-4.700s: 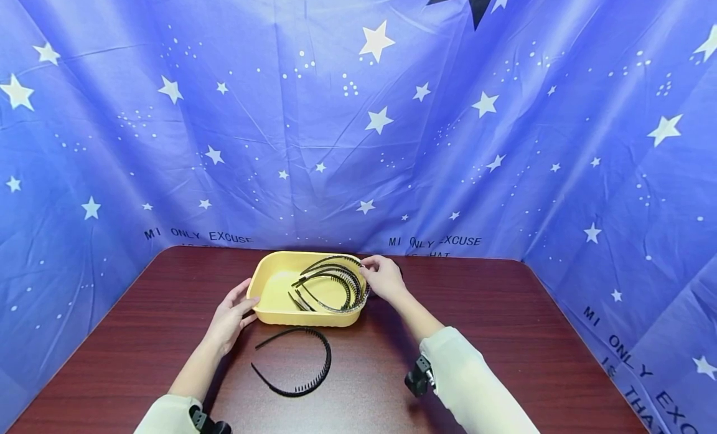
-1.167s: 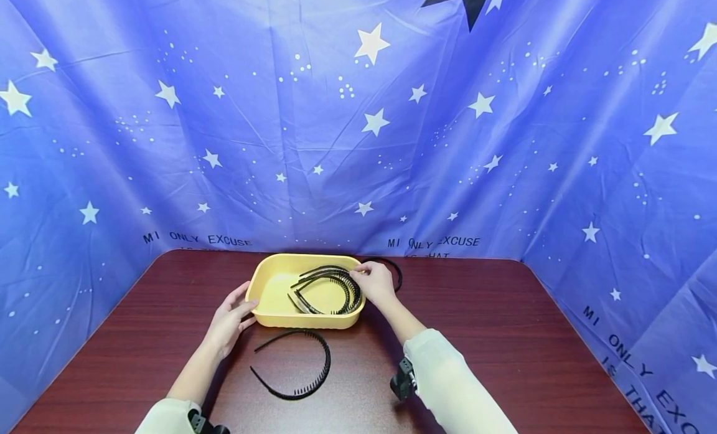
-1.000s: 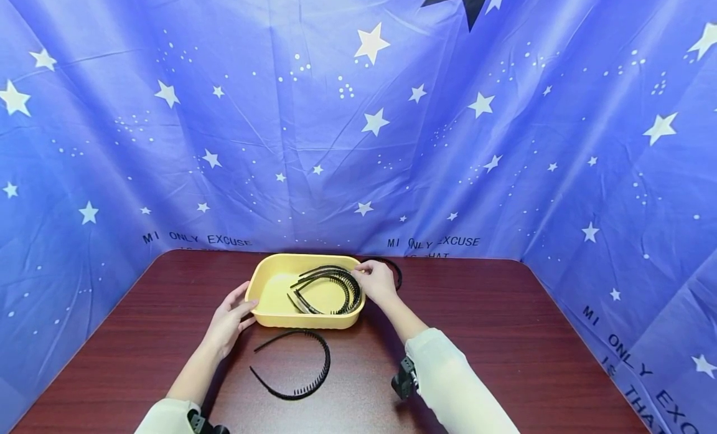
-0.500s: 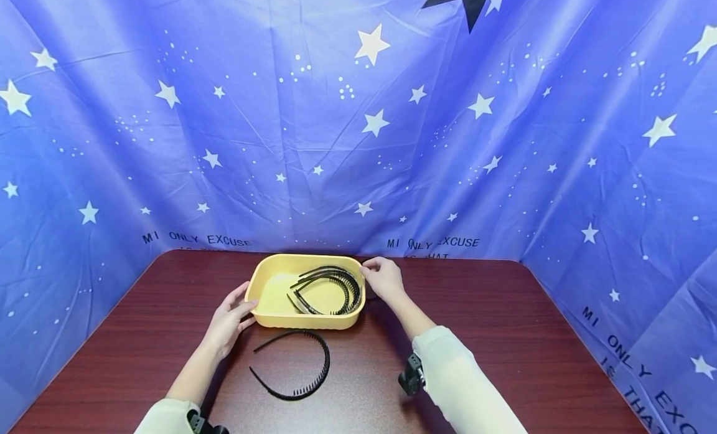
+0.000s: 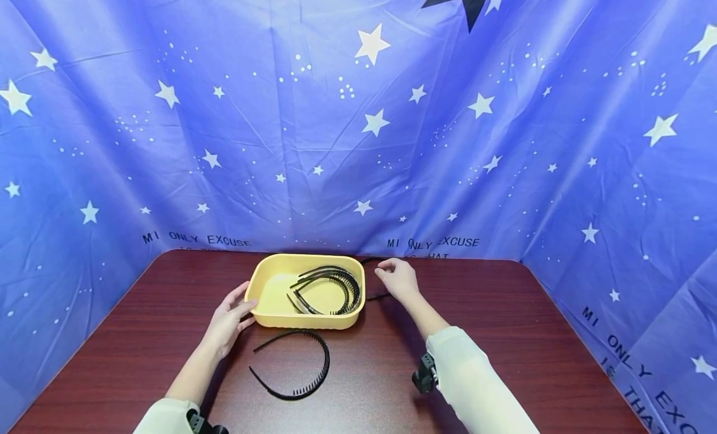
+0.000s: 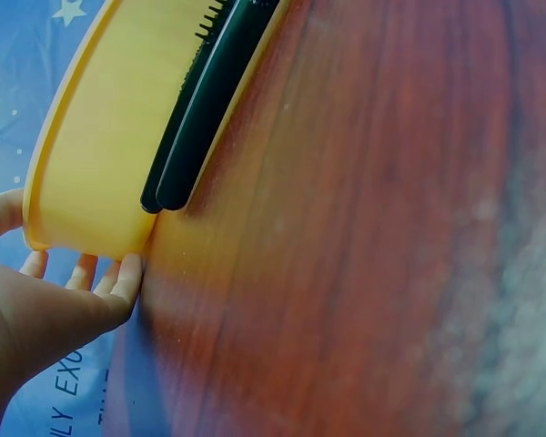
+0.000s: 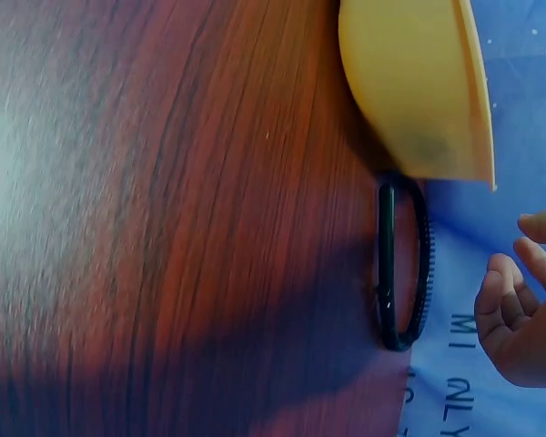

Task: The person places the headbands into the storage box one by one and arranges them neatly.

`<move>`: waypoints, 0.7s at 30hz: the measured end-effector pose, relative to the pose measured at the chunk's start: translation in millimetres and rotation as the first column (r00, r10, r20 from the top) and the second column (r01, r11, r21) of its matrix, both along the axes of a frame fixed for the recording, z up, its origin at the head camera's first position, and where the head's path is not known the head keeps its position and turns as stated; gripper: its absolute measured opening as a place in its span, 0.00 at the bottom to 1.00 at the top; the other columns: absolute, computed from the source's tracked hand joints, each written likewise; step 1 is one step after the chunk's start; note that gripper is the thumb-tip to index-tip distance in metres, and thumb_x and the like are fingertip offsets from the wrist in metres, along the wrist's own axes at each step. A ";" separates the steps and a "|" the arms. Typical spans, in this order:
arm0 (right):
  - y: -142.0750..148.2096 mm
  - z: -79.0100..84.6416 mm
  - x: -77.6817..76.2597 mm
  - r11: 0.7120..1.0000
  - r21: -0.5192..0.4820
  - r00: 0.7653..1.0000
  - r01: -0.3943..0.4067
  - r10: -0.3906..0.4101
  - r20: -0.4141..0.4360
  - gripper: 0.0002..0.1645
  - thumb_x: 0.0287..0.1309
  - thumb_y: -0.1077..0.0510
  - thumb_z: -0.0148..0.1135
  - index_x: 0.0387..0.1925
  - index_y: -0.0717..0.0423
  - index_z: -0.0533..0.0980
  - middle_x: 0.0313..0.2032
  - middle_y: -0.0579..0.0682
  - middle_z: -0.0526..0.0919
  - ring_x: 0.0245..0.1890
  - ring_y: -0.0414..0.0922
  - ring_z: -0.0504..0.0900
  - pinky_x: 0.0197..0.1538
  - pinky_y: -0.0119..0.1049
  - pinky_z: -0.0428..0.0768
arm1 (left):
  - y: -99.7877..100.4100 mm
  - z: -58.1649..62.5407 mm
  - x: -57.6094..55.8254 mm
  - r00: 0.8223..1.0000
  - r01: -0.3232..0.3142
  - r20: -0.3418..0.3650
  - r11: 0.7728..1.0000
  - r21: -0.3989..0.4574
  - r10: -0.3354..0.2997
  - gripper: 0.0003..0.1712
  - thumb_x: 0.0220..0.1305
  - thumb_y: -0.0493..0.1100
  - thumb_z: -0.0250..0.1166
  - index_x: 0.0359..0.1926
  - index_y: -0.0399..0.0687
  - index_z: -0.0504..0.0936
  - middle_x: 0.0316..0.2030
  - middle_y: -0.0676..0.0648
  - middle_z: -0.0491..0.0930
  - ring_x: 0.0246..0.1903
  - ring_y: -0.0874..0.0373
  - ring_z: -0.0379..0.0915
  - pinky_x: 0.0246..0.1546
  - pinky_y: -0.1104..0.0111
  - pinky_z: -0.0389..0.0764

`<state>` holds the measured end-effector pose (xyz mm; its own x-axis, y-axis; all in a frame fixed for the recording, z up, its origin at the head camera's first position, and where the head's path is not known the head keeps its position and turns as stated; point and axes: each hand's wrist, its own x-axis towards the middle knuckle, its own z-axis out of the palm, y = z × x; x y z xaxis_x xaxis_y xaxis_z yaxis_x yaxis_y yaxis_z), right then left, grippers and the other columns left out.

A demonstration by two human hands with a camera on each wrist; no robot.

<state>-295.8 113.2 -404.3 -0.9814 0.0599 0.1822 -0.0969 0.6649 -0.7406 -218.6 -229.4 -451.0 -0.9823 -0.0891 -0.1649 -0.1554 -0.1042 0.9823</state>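
Observation:
My left hand grips the left end of a yellow plastic tub, thumb at the rim and the other fingers against the outer wall. Several dark toothed headbands lie nested at the tub's right end. My right hand hovers just right of the tub with loosely bent fingers and nothing in them. Under it a black headband lies on the table, partly hidden by the hand in the head view; in the right wrist view the fingers are apart from it. Another black toothed headband lies in front of the tub.
The dark red wooden table runs back to a blue star-printed curtain, which hangs close behind the tub. More curtain encloses the left and right sides.
Earlier my right hand pinched a headband at the tub's right rim; that headband now lies among the others inside. The hand has let go and moved right. My left hand stays put.

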 end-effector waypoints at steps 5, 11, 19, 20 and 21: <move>11.1 -3.7 -1.0 1.000 0.016 1.000 -0.002 0.002 0.010 0.14 0.52 0.55 0.64 0.39 0.58 0.82 0.30 0.52 0.83 0.33 0.46 0.79 0.39 0.37 0.75 | 0.1 -2.4 0.3 1.000 0.003 -0.025 1.000 -0.005 -0.003 0.39 0.64 0.42 0.58 0.72 0.47 0.49 0.51 0.50 0.66 0.44 0.69 0.73 0.43 0.74 0.76; 23.0 -10.8 -0.9 0.998 0.051 1.000 -0.023 0.022 0.002 0.12 0.51 0.57 0.65 0.38 0.58 0.82 0.28 0.52 0.82 0.31 0.45 0.78 0.38 0.36 0.74 | -2.4 -11.9 1.0 0.991 0.033 -0.131 0.999 0.019 -0.030 0.47 0.56 0.50 0.66 0.71 0.45 0.53 0.47 0.53 0.70 0.42 0.69 0.75 0.41 0.74 0.77; 36.6 -21.8 0.3 0.991 0.108 0.997 -0.077 0.076 0.012 0.12 0.51 0.59 0.65 0.39 0.58 0.81 0.32 0.53 0.80 0.37 0.47 0.77 0.43 0.40 0.74 | -0.8 -5.5 -0.4 0.999 0.001 -0.035 1.000 0.000 -0.001 0.39 0.65 0.41 0.57 0.72 0.46 0.49 0.50 0.50 0.68 0.43 0.70 0.74 0.43 0.74 0.76; 37.9 -23.2 0.4 0.990 0.115 0.997 -0.080 0.079 0.015 0.12 0.51 0.59 0.65 0.39 0.58 0.81 0.32 0.52 0.79 0.37 0.47 0.76 0.43 0.40 0.73 | -0.5 -4.1 -0.2 1.000 0.002 -0.029 1.000 0.002 -0.002 0.39 0.65 0.40 0.57 0.72 0.46 0.48 0.50 0.50 0.68 0.43 0.70 0.74 0.43 0.74 0.76; 39.2 -24.7 0.1 0.989 0.122 0.996 -0.086 0.084 0.018 0.12 0.51 0.60 0.65 0.40 0.58 0.81 0.33 0.53 0.78 0.37 0.47 0.76 0.42 0.40 0.73 | -0.2 -2.9 0.0 1.000 0.001 -0.021 1.000 0.004 -0.001 0.38 0.66 0.39 0.56 0.72 0.47 0.48 0.50 0.50 0.67 0.43 0.71 0.74 0.43 0.74 0.76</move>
<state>-295.7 152.4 -428.9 -0.9842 -0.0458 0.1708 -0.1482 0.7408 -0.6552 -218.6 -229.6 -454.0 -0.9856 -0.0877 -0.1445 -0.1348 -0.1083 0.9849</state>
